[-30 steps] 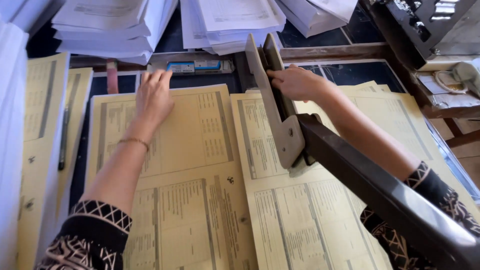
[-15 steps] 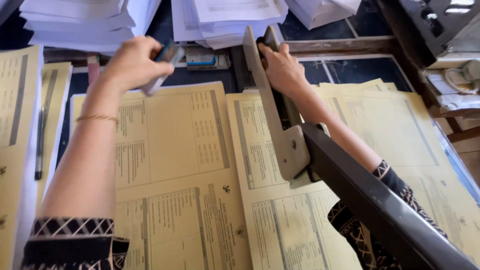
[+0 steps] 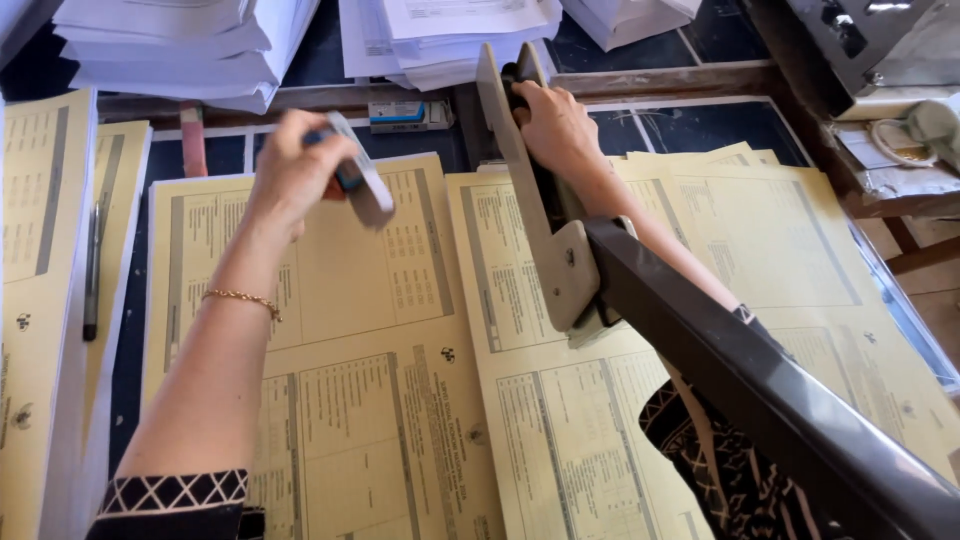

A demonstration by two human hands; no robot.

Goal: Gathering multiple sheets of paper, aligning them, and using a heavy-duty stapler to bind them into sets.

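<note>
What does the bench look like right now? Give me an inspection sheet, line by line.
Surface: dark worktop, mostly covered by yellow printed sheets.
Job's things: paper cutter with its long lever arm raised over the sheets; small grey and blue tool, blurred, kind unclear.
Clutter: white paper stacks along the far edge, a pen at left, a small blue and white box, a reddish stick.
Grippers: left hand lifted above the sheets, fingers closed on the small tool; right hand grips the cutter's far end.
Cables: nothing seen.
Surroundings: grey machine at upper right; more yellow sheets stacked at left.
</note>
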